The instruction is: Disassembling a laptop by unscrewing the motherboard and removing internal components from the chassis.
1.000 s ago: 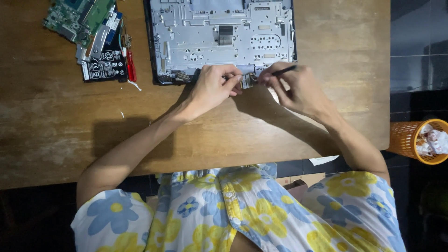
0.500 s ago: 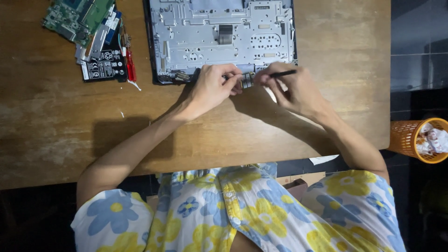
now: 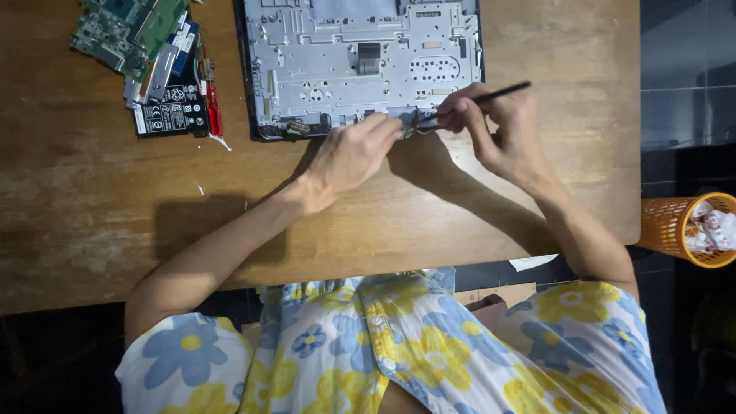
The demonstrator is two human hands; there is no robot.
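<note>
Little has changed over the last second: both hands stay at the lower edge of the opened laptop shell (image 3: 360, 65), upper middle of the frame, so the work there goes on. The right hand (image 3: 502, 134) keeps its grip pinched on a thin black tool (image 3: 491, 96), tip aimed at a small part that the left hand (image 3: 353, 153) seems to steady; its grip looks pressed together, though the fingertips are hidden. Circuit boards (image 3: 146, 54) lie upper left on the counter (image 3: 92, 199).
</note>
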